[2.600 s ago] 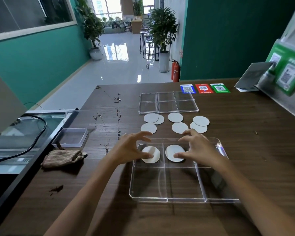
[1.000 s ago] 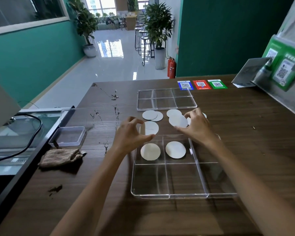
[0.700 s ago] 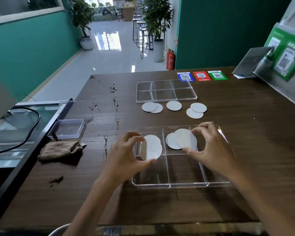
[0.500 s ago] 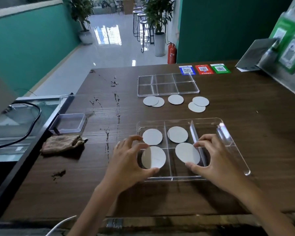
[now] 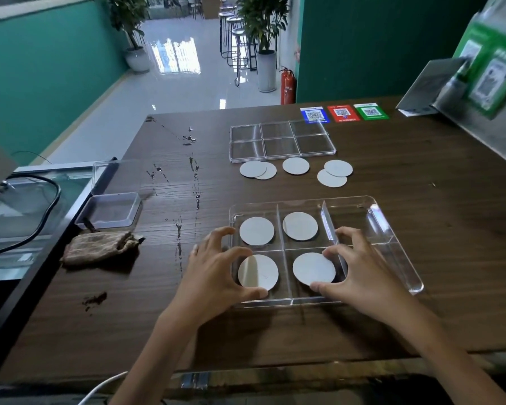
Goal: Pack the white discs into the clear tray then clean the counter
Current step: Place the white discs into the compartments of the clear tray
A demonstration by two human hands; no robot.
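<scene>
Item: tray point(image 5: 392, 226), clear rigid plastic, six compartments, on the counter point(image 5: 421, 176) at 6 o'clock from a second, empty tray point(image 5: 281, 140).

Contents: four discs. Two lie flat in the far-left and far-middle cells point(image 5: 257, 230), point(image 5: 300, 225). Two sit in the near-left and near-middle cells, each in a hand. The two right-hand cells hold nothing.

Left hand point(image 5: 216, 273): thumb and fingers curved round the edge of the near-left disc point(image 5: 258, 272), pinching its rim.

Right hand point(image 5: 360, 276): same hold on the near-middle disc point(image 5: 314, 268), thumb at its near edge, fingertips at 2 o'clock.

Loose stock: five discs on the counter between the trays, an overlapping pair at 11 o'clock point(image 5: 253, 168), one single point(image 5: 296, 165), another overlapping pair at 1 o'clock point(image 5: 338, 168).

Handling, judged: discs look thin, light, stiff and smooth, hard to lift flat. Take by the rim, or slide an overlapped one off its neighbour.

Also present: cloth point(image 5: 100, 249) at 9 o'clock, dark spill marks point(image 5: 193, 168) at 11 o'clock.
</scene>
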